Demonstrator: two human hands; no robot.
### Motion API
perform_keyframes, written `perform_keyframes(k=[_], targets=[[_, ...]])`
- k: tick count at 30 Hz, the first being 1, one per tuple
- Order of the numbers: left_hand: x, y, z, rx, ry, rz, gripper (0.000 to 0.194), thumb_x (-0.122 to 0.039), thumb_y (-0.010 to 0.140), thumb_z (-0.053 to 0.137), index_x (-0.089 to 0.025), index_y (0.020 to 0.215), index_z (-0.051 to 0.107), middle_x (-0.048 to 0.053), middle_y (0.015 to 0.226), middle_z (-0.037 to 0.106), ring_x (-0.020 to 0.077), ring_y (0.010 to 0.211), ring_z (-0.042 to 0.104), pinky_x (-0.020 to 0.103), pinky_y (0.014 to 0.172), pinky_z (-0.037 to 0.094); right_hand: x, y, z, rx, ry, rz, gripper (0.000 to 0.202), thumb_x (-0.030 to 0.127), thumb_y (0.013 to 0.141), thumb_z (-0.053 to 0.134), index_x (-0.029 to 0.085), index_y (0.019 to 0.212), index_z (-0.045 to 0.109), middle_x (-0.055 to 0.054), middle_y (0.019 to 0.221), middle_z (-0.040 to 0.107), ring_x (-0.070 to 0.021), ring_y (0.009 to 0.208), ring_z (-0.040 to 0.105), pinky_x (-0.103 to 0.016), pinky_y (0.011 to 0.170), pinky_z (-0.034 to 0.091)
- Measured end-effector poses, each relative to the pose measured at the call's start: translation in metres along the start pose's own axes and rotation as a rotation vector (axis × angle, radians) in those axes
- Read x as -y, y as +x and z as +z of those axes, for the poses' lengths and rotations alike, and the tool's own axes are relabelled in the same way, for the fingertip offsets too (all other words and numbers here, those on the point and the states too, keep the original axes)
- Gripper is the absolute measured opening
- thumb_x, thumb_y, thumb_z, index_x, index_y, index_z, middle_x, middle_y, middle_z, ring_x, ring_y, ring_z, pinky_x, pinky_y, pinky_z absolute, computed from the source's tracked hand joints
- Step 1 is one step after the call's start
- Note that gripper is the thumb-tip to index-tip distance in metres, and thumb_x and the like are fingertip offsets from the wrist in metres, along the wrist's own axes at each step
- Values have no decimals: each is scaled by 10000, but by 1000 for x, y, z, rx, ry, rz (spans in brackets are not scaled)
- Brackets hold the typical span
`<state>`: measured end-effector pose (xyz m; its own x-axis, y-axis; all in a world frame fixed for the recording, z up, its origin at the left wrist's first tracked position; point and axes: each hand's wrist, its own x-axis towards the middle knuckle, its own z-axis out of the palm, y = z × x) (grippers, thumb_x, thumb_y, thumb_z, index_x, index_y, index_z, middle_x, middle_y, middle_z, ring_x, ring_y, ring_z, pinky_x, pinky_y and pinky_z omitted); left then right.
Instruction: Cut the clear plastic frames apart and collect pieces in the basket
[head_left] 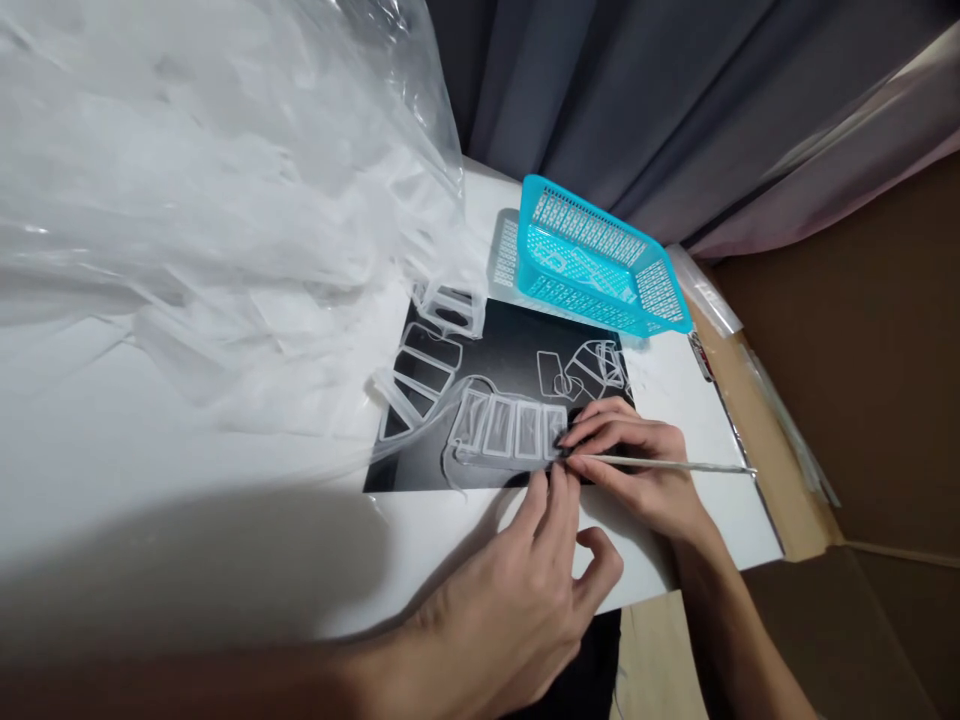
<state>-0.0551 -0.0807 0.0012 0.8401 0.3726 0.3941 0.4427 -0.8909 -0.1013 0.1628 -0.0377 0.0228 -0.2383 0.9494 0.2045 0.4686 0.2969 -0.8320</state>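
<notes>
A translucent white plastic strip of joined rectangular frames point(514, 427) lies on a black sheet point(517, 345). My left hand point(536, 580) reaches up from below, fingertips resting at the strip's lower right corner, thumb bent and apart from the fingers. In my right hand point(641, 455), a thin pale stick point(697, 466) is pinched between thumb and fingers. Its tip end is at the strip's right edge, partly hidden by the fingers. A thin loose plastic strand point(448, 470) curls beside the strip's left end.
More white frame pieces point(427, 365) lie on the sheet's left, with outline scraps point(596, 368) at its right. A blue perforated basket point(600, 318) holds a few clear bits. A large clear bag point(247, 200) of white pieces fills the left. Behind hangs a grey curtain point(600, 90); cardboard point(847, 360) stands right.
</notes>
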Motion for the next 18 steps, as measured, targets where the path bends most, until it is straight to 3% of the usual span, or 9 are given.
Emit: perform_keyframes(k=[18], targets=[[-3, -1, 2, -20, 26, -21, 458, -498, 1003, 569, -140, 1282, 509, 334, 1365, 737, 456, 1310, 718, 562, 1103, 386, -12, -1, -6, 75, 113, 21, 130, 173, 924, 892, 302, 932, 882, -37, 992, 855, -256, 1061, 702, -463, 1009, 561]])
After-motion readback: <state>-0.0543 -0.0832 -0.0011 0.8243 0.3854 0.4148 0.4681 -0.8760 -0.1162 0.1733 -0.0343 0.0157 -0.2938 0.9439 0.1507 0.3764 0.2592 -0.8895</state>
